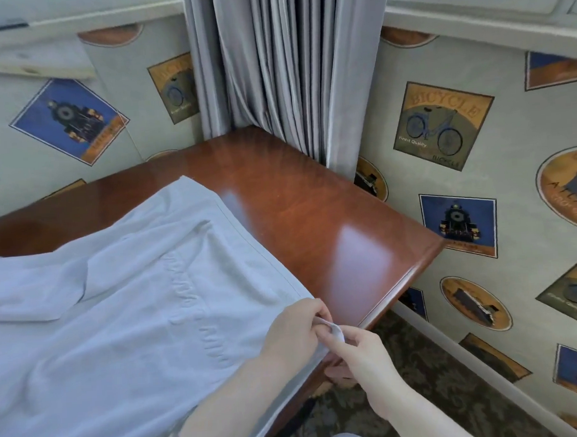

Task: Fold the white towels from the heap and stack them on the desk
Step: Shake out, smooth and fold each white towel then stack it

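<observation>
Towel (124,293) corner pinched by both hands at desk (330,216) edge

2 bare hands (326,336), forearms w/o sleeves, no rings.

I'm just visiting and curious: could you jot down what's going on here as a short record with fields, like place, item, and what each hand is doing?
place: wooden desk in a room corner, grey curtain behind it
item: white towel spread out on the desk, wrinkled, not yet folded
left hand: pinches the towel's near right corner at the desk edge
right hand: pinches the same corner, touching the left
stack: no folded towels in view
walls: wallpaper with bicycle and train pictures
floor: dark patterned carpet
</observation>
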The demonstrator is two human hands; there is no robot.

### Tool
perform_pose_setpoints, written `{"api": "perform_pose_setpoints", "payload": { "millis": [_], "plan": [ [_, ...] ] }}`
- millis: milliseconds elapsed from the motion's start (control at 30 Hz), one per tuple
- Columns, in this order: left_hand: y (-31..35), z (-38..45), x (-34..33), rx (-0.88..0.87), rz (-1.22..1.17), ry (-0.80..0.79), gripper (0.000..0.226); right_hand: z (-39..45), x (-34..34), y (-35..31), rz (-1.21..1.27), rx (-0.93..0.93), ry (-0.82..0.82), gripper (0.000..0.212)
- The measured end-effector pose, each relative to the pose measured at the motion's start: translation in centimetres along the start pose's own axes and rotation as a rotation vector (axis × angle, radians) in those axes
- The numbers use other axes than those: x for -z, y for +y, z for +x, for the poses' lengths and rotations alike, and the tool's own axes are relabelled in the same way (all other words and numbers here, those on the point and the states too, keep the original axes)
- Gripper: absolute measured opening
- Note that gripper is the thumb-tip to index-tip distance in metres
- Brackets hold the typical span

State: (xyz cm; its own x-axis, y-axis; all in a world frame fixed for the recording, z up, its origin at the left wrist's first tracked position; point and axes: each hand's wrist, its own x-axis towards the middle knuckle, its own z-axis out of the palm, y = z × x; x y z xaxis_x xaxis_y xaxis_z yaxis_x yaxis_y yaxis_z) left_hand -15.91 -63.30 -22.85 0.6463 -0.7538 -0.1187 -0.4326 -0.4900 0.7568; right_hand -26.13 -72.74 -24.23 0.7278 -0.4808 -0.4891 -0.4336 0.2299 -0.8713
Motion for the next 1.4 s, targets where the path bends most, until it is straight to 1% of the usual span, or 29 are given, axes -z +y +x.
{"api": "perform_pose_setpoints", "payload": {
  "millis": [33, 67, 133, 167, 200, 267, 300, 333, 400, 433, 467, 500, 533, 600, 733, 800, 867, 900, 933, 1000, 1033, 1133, 1167, 1267, 1333, 1367, 1400],
  "plan": [
    [0.0, 0.3, -0.1, -0.010, -0.031, -0.008, 0.014, 0.3, 0.4, 0.1, -0.030, 0.034, 0.005, 0.011],
    [-0.2, 0.5, -0.3, -0.018, -0.085, -0.031, 0.019, 0.6, 1.0, 0.4, -0.056, 0.051, 0.016, 0.013],
    [-1.2, 0.4, -0.3, 0.000, -0.209, -0.101, 0.038, 1.3, 1.9, 1.9, -0.151, 0.007, 0.104, 0.020],
    [-2.2, 0.0, -0.2, 0.028, -0.209, -0.096, 0.046, 1.6, 2.3, 2.7, -0.219, -0.038, 0.155, 0.021],
    [-3.5, -0.5, -0.1, 0.064, -0.160, -0.051, 0.049, 1.8, 2.5, 3.4, -0.291, -0.092, 0.190, 0.019],
    [-6.3, -1.8, 0.5, 0.162, 0.008, 0.139, 0.046, 2.1, 2.6, 4.2, -0.417, -0.150, 0.254, 0.019],
    [-7.6, -2.3, 1.0, 0.228, 0.080, 0.231, 0.044, 2.3, 2.5, 4.0, -0.470, -0.115, 0.280, 0.023],
    [-8.8, -2.8, 1.7, 0.292, 0.140, 0.297, 0.045, 2.7, 2.2, 3.7, -0.539, -0.026, 0.313, 0.029],
    [-10.7, -3.6, 3.1, 0.415, 0.245, 0.372, 0.050, 3.6, 0.8, 2.4, -0.733, 0.296, 0.376, 0.047],
    [-11.5, -4.0, 3.7, 0.484, 0.313, 0.387, 0.054, 4.0, -0.5, 1.6, -0.820, 0.480, 0.349, 0.054],
    [-12.2, -4.3, 4.3, 0.554, 0.391, 0.384, 0.059, 4.7, -2.3, 0.9, -0.914, 0.648, 0.280, 0.061],
    [-12.9, -4.6, 4.8, 0.610, 0.453, 0.379, 0.062, 5.5, -4.3, 0.3, -1.021, 0.766, 0.195, 0.066],
    [-13.6, -4.7, 5.2, 0.656, 0.483, 0.364, 0.064, 6.1, -6.6, -0.3, -1.121, 0.827, 0.106, 0.071],
    [-15.2, -4.7, 6.1, 0.721, 0.479, 0.340, 0.064, 7.6, -10.9, -1.1, -1.258, 0.837, -0.033, 0.077],
    [-20.0, -3.9, 9.7, 0.764, 0.515, 0.335, 0.064, 11.1, -17.7, -1.9, -1.420, 0.765, -0.210, 0.074],
    [-22.3, -3.5, 12.1, 0.800, 0.535, 0.333, 0.064, 13.6, -20.6, -2.3, -1.459, 0.777, -0.243, 0.067],
    [-24.0, -3.4, 13.9, 0.749, 0.597, 0.366, 0.064, 15.9, -22.2, -1.9, -1.477, 0.762, -0.311, 0.062],
    [-24.5, -3.5, 14.4, 0.692, 0.637, 0.402, 0.065, 16.6, -22.6, -1.8, -1.476, 0.797, -0.303, 0.062],
    [-24.8, -3.7, 14.5, 0.652, 0.611, 0.410, 0.066, 17.1, -22.9, -1.7, -1.472, 0.838, -0.267, 0.064],
    [-25.3, -4.2, 14.2, 0.573, 0.562, 0.443, 0.063, 17.1, -22.9, -1.5, -1.346, 0.874, -0.257, 0.066],
    [-25.7, -4.2, 14.1, 0.564, 0.556, 0.469, 0.064, 17.3, -23.0, -1.4, -1.298, 0.913, -0.242, 0.068],
    [-27.1, -4.0, 13.6, 0.519, 0.586, 0.599, 0.066, 17.8, -23.9, -1.3, -1.258, 0.943, -0.248, 0.073],
    [-27.4, -3.9, 13.6, 0.515, 0.580, 0.615, 0.067, 18.0, -24.0, -1.3, -1.266, 0.959, -0.225, 0.071],
    [-27.8, -3.5, 13.9, 0.481, 0.552, 0.652, 0.068, 18.7, -24.2, -1.3, -1.265, 1.061, -0.111, 0.052],
    [-28.0, -3.3, 13.8, 0.474, 0.536, 0.652, 0.069, 19.0, -24.5, -0.9, -1.281, 1.115, -0.056, 0.055],
    [-28.1, -3.2, 13.8, 0.473, 0.526, 0.650, 0.069, 19.0, -24.7, -0.7, -1.267, 1.112, -0.040, 0.053],
    [-28.1, -3.2, 13.9, 0.478, 0.521, 0.653, 0.070, 18.9, -24.9, -0.9, -1.215, 1.108, -0.021, 0.047]
  ]
}}
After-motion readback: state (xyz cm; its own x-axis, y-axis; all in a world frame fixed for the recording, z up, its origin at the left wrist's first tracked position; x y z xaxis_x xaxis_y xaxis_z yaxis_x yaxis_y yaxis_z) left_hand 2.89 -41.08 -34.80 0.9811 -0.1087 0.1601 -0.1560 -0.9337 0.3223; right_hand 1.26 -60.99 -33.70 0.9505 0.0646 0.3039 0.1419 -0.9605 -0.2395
